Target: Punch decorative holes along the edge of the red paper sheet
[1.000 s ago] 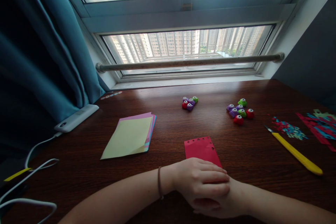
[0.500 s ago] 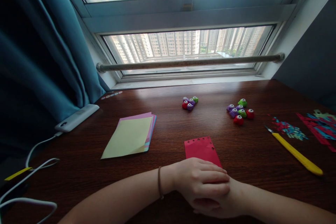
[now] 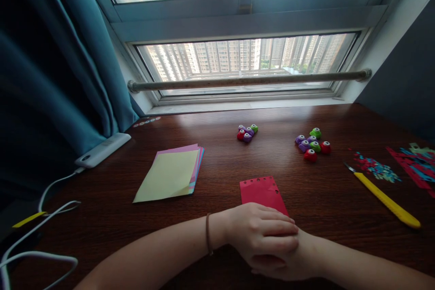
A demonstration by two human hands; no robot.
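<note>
Left hand [image 3: 263,233] lying flat, fingers loosely extended, atop the right hand [image 3: 288,267], holding nothing. Resting on the near edge of the red paper [image 3: 261,192]; right hand's grip mostly hidden, cannot tell.

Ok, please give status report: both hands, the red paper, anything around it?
Left hand flat on top of right hand, both empty. Red paper under them, punched holes along far edge. Yellow knife apart, on the right.
</note>
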